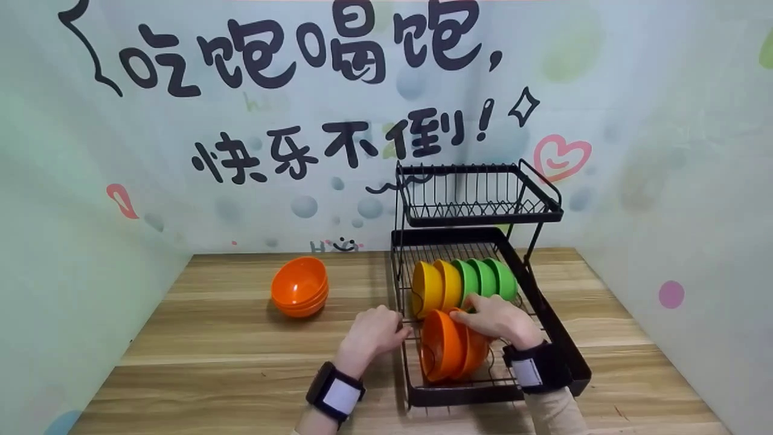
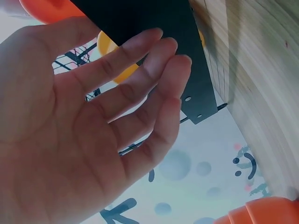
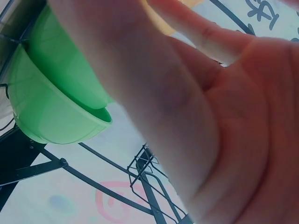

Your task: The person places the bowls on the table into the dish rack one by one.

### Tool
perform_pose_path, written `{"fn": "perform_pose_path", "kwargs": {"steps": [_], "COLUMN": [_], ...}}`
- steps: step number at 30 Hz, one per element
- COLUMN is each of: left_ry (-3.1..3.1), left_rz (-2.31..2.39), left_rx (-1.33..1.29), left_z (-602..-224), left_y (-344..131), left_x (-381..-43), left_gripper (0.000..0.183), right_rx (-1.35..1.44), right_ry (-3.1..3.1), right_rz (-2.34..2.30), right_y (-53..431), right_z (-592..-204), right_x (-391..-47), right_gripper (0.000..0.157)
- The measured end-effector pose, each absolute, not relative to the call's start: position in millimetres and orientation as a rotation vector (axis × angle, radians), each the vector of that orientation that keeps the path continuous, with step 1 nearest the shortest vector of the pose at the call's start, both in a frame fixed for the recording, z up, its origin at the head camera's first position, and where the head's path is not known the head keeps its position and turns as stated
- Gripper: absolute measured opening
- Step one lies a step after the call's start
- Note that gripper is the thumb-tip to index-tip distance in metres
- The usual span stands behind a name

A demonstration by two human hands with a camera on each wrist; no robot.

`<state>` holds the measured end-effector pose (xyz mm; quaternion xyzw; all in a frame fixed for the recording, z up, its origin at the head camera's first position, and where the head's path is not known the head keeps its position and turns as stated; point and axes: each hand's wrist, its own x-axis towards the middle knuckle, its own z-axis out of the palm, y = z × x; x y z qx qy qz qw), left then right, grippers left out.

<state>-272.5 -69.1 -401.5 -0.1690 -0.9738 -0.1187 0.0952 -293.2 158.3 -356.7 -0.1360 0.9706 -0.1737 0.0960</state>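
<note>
Two orange bowls (image 1: 441, 347) stand on edge side by side in the front of the black dish rack (image 1: 465, 396). My right hand (image 1: 498, 317) pinches the upper rim of the right-hand one, whose far side is partly hidden behind the fingers. By the rack's left edge is my left hand (image 1: 373, 332), holding nothing; the left wrist view shows its fingers (image 2: 135, 88) loosely bent beside the dark rack side. Behind the orange pair stand two yellow bowls (image 1: 427, 289) and several green bowls (image 1: 500, 279) in a row, the green ones also close to the right hand in its wrist view.
A nested stack of orange bowls (image 1: 300, 287) sits tilted on the wooden table (image 1: 229, 362), left of the rack. The rack's raised upper basket (image 1: 483, 217) overhangs the back part. A printed sheet (image 1: 338, 211) forms the wall behind.
</note>
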Motion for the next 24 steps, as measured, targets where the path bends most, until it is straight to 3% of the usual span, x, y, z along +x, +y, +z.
{"fn": "perform_pose_path", "kwargs": {"steps": [14, 24], "left_ry": [-2.569, -2.342], "left_rz": [-0.192, -0.153], "left_rx": [-0.054, 0.146], "left_z": [-398, -424], "left_y": [-103, -134], "left_x": [-291, -308], "left_gripper": [0.033, 0.031], "right_rx": [-0.445, -0.461], "right_ry": [3.048, 3.145], "right_rz": [-0.663, -0.696], "right_y": [161, 160], "right_z": [-354, -354], "right_x": [-298, -298], "right_gripper": [0.034, 0.037]}}
